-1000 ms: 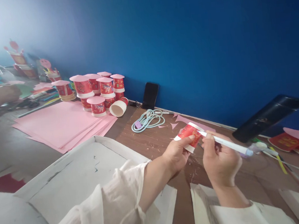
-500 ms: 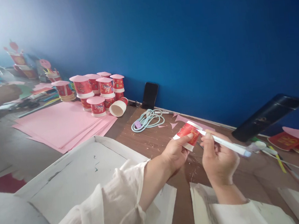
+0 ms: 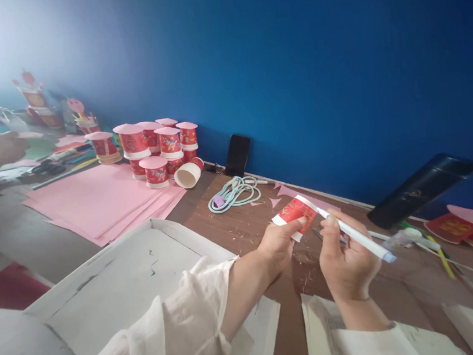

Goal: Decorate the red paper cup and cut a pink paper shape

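- Red cup [image 3: 290, 212]: in your left hand [image 3: 277, 246], above the brown surface [image 3: 229, 235], on its side. Long axis slants lower left to upper right, white band at each end. Can't tell which end is the mouth.
- Your left hand: wrapped round the cup, thumb across the printed side.
- Your right hand [image 3: 347, 264]: pinching the white pen [image 3: 361, 238], thumb against fingers. Tip points up-left at the cup's upper-right end, butt down-right. Can't confirm tip contact.
- Behind the cup: pink scrap [image 3: 275, 202], coiled cable [image 3: 233, 194], black phone [image 3: 238, 155] leaning on the blue wall [image 3: 293, 71].
- Right: black case [image 3: 425, 188], slanted, far end up.
- Left: pink-topped cups [image 3: 132, 140] grouped, tipped cup [image 3: 188, 174] beside them, mouth toward you; pink sheets [image 3: 91, 197] in front.
- Far left: another person's hand [image 3: 0, 151], blurred.
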`<action>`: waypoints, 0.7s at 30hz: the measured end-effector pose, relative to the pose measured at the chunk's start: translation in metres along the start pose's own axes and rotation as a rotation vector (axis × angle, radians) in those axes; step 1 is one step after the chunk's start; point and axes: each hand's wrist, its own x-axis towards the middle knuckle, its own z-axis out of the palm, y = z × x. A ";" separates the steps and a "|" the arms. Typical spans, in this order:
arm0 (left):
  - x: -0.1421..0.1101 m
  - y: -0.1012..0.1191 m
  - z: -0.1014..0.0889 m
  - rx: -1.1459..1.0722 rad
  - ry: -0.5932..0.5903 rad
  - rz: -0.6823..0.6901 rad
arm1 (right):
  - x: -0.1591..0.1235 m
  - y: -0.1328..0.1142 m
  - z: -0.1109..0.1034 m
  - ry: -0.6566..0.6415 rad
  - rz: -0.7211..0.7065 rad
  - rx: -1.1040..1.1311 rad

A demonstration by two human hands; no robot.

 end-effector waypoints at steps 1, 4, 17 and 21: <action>0.000 0.000 0.000 0.008 0.002 0.005 | 0.000 0.000 0.000 -0.002 -0.005 -0.008; 0.001 -0.001 0.000 0.018 0.010 0.006 | 0.001 0.000 0.000 0.005 -0.019 -0.023; -0.003 0.003 0.001 -0.036 -0.013 -0.074 | 0.004 -0.007 -0.001 0.030 -0.042 -0.021; -0.003 0.003 0.001 -0.067 0.005 -0.089 | 0.004 -0.008 -0.002 0.027 -0.070 0.021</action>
